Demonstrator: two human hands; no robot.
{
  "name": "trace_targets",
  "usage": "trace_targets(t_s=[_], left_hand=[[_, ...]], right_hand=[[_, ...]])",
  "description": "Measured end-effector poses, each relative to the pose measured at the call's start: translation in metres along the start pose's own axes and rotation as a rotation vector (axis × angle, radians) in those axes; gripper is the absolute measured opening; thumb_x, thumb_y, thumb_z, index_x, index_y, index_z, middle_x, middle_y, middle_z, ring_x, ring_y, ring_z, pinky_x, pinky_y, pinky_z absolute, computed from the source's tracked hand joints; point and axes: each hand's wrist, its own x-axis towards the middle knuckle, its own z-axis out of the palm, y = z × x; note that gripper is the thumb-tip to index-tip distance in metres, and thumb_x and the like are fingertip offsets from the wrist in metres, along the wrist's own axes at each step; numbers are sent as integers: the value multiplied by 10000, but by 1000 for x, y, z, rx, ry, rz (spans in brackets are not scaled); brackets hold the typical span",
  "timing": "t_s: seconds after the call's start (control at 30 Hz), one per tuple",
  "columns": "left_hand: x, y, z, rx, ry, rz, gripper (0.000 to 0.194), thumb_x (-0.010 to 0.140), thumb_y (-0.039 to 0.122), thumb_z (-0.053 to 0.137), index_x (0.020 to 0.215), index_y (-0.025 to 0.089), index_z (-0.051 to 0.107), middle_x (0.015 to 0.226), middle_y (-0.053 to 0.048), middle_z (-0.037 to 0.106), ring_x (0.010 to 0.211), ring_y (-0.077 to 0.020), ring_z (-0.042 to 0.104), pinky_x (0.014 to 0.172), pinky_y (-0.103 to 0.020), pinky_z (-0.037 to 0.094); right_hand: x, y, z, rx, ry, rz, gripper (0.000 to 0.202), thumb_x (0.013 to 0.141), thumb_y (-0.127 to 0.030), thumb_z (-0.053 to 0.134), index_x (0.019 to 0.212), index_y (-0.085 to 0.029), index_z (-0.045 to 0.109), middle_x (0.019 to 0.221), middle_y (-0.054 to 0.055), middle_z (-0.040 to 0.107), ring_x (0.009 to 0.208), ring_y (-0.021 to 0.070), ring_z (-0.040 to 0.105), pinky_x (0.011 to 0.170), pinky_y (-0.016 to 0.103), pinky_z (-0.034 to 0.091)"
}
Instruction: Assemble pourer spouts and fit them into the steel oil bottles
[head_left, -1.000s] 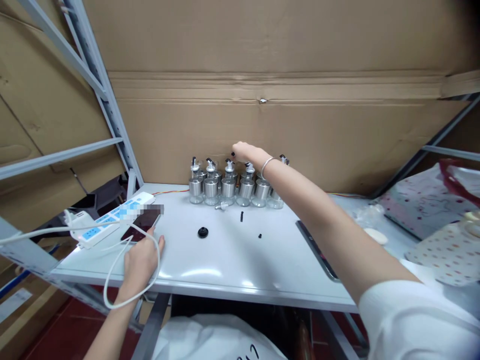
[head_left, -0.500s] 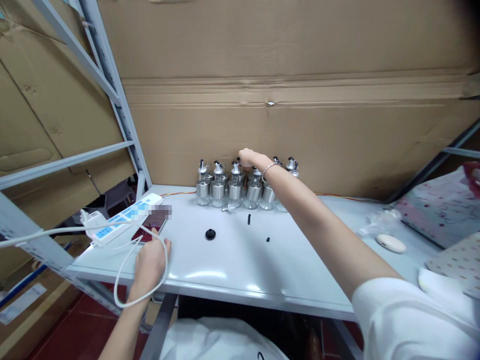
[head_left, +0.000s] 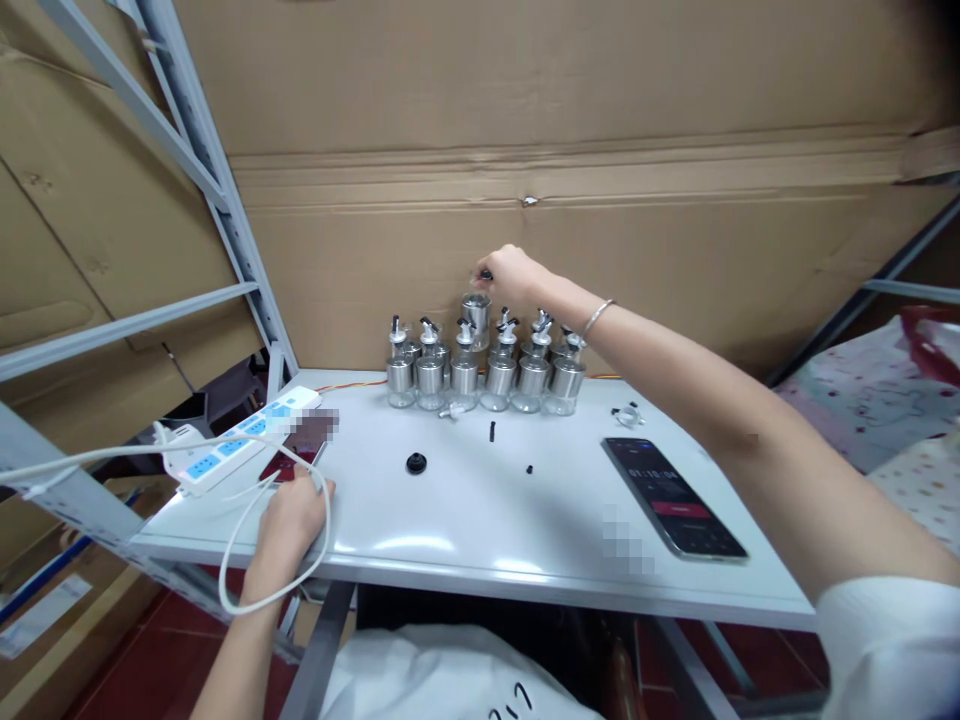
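My right hand (head_left: pixel 511 275) is closed around the top of a glass dispenser bottle (head_left: pixel 476 312) with a metal sleeve. This bottle hangs above the back of a cluster of similar bottles (head_left: pixel 464 376) with pour spouts. At the left, my left hand (head_left: pixel 292 515) rests by the near end of a phone (head_left: pixel 304 447), its index finger touching the phone and its thumb apart. A white cable (head_left: pixel 327 545) loops around that hand. On the table lie a round black cap (head_left: pixel 416 463), a short black strip (head_left: pixel 492 431) and a tiny black piece (head_left: pixel 529 469).
A power strip (head_left: pixel 247 440) lies at the table's left. Another phone (head_left: pixel 671 497) with a lit timer lies on the right, near a small clear part (head_left: pixel 628 415). Cardboard (head_left: pixel 570 100) stands behind the bottles. A metal shelf post (head_left: pixel 217 190) rises at the left.
My right hand has risen, lifting one bottle out from the back of the cluster. The right forearm has swung outward, uncovering the right phone. My left hand stays by its phone.
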Motion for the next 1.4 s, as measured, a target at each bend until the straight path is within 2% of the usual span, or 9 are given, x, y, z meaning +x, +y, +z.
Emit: trace_targets(t_s=[0.13, 0.23, 0.4, 0.57, 0.73, 0.83, 0.93, 1.1, 1.4], left_hand=[[-3, -2, 2, -4, 47, -16, 633, 908, 372, 347, 1367, -61, 307, 903, -241, 687, 875, -361, 677, 657, -356, 461], [-13, 2, 8, -9, 94, -4, 694, 926, 410, 336, 1448, -15, 167, 806, -164, 693, 836, -339, 678, 653, -342, 449], [-37, 27, 29, -273, 272, 314, 484, 890, 319, 391, 1345, 158, 423, 621, 17, 601, 553, -178, 619, 548, -241, 402], [-53, 66, 33, -394, 256, 675, 371, 909, 317, 381, 1235, 196, 508, 720, 19, 624, 574, -119, 605, 612, -213, 475], [-7, 122, 0, -361, 323, 748, 591, 893, 294, 481, 1422, 161, 252, 1279, -141, 536, 1163, -198, 552, 944, -313, 475], [39, 161, -16, -262, 373, 758, 884, 806, 375, 648, 1474, 110, 132, 1494, -241, 272, 1403, -334, 266, 1098, -517, 300], [72, 190, -25, -120, 405, 837, 1063, 654, 391, 795, 1483, 150, 174, 1556, -224, 114, 1443, -413, 20, 1085, -687, -25], [89, 206, -29, 37, 470, 909, 1052, 698, 374, 762, 1501, 157, 117, 1571, -199, -12, 1448, -373, -94, 1059, -670, -153], [109, 224, -26, 143, 527, 886, 962, 722, 225, 711, 1489, 239, 130, 1590, -99, 7, 1462, -319, -70, 1083, -670, -135]], right_hand=[[-33, -16, -25, -17, 127, -59, 215, 881, -173, 497, 993, -145, 678, 1007, 113, 697, 961, 251, 618, 873, 389, 440], [-62, -23, -43, 39, 495, -135, 186, 908, -214, 478, 965, -192, 653, 943, 85, 684, 846, 212, 626, 775, 359, 462], [-99, -30, -58, 91, 751, -130, 149, 931, -269, 477, 906, -212, 613, 882, 80, 666, 798, 198, 604, 742, 359, 470], [-123, -34, -48, 110, 749, -163, 121, 910, -239, 508, 895, -181, 613, 822, 72, 644, 724, 176, 595, 674, 327, 467], [-136, -33, -27, 144, 643, -222, 94, 901, -241, 523, 894, -191, 603, 807, 44, 649, 710, 168, 609, 655, 296, 465], [-139, -33, -17, 132, 558, -242, 104, 911, -241, 499, 904, -195, 592, 784, 43, 625, 695, 175, 589, 639, 294, 458], [-142, -31, -10, 106, 492, -270, 127, 925, -224, 467, 928, -184, 588, 773, 53, 603, 681, 177, 573, 618, 287, 450], [-149, -27, 2, 80, 414, -339, 139, 936, -226, 448, 941, -185, 581, 787, 65, 609, 701, 185, 570, 630, 288, 454], [-159, -34, 15, 62, 293, -442, 203, 966, -227, 388, 945, -162, 580, 803, 97, 607, 743, 200, 561, 668, 303, 457]])
